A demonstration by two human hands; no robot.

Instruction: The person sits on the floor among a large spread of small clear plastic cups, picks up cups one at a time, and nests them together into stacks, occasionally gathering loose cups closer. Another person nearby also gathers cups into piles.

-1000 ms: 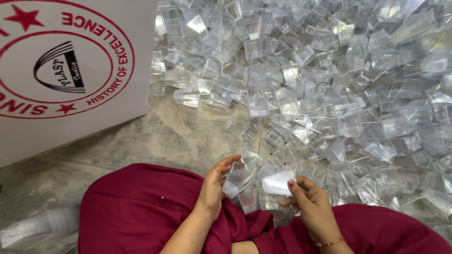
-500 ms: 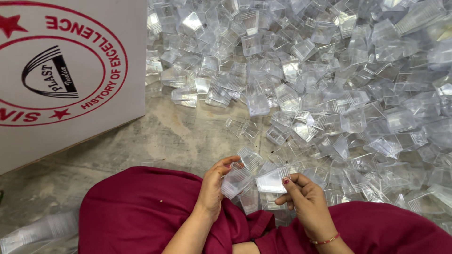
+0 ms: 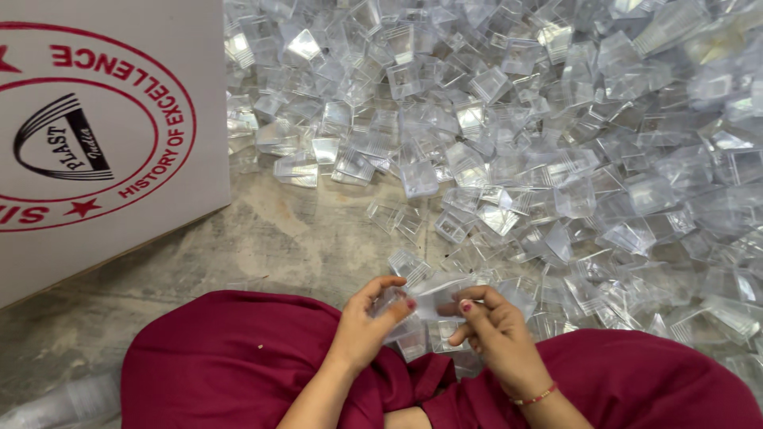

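Both of my hands meet low in the middle of the head view, above my lap in dark red cloth (image 3: 238,357). My left hand (image 3: 367,326) pinches a small clear plastic container (image 3: 395,300) between thumb and fingers. My right hand (image 3: 494,334) grips another clear plastic piece (image 3: 439,295) right beside it, and the two pieces touch or overlap. A thin red bangle sits on my right wrist. More clear pieces lie just under my hands.
A huge heap of clear plastic containers (image 3: 517,135) covers the concrete floor (image 3: 286,238) ahead and to the right. A white cardboard box (image 3: 103,135) with a red round emblem stands at the left. A clear plastic bag (image 3: 56,405) lies bottom left.
My hands have come closer together, bringing the two clear pieces into contact. The view has shifted a little, with the box now further left.
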